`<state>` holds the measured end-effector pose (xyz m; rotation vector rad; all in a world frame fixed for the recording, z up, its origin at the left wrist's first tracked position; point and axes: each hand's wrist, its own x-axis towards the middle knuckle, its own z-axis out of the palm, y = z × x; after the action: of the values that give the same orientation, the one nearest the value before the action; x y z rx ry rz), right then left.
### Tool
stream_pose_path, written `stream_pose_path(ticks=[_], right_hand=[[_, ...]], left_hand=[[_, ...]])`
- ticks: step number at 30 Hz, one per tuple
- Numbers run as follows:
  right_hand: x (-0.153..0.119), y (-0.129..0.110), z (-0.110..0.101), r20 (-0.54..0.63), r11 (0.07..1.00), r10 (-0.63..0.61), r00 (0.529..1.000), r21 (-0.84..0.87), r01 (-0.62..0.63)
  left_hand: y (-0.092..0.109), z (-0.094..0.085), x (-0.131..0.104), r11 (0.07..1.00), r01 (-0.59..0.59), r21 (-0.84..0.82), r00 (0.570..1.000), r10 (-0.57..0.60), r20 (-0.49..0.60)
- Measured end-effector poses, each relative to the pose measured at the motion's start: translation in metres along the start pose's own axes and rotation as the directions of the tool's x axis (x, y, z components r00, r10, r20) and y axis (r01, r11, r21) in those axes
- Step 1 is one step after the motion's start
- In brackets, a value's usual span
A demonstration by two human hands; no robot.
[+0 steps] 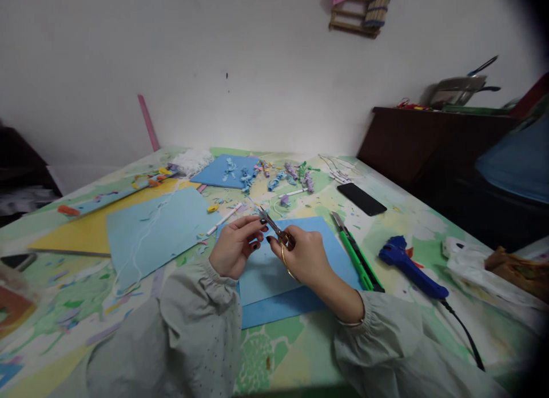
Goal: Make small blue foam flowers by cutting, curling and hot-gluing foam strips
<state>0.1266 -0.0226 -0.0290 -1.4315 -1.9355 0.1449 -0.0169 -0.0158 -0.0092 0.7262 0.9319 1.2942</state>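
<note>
In my right hand [306, 255] is a pair of scissors [277, 229] with gold handles, its blades pointing up and left. My left hand [235, 243] is closed in a pinch beside the blades, and what its fingertips hold is too small to make out. Both hands are above light blue foam sheets [270, 283] stacked over a darker blue one. Past the fingertips lie a white stick [223, 219] and small coloured scraps. Several little blue, purple and green figures [246, 180] are grouped farther back.
To the right are a green box cutter [358, 255], a blue glue gun [412, 266] with a cord, a black phone [361, 198] and a plastic bag [472, 266]. On the left, a pale blue sheet [163, 232] overlaps a yellow sheet [72, 235]. White yarn [191, 162] sits behind.
</note>
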Motion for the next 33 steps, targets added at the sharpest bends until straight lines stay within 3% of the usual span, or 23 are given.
stream_pose_path(ticks=[33], right_hand=[[0.003, -0.001, -0.011, 0.024, 0.999, -0.023, 0.999, 0.034, 0.022]], left_hand=[[0.003, -0.003, 0.003, 0.998, -0.055, 0.012, 0.998, 0.055, -0.009]])
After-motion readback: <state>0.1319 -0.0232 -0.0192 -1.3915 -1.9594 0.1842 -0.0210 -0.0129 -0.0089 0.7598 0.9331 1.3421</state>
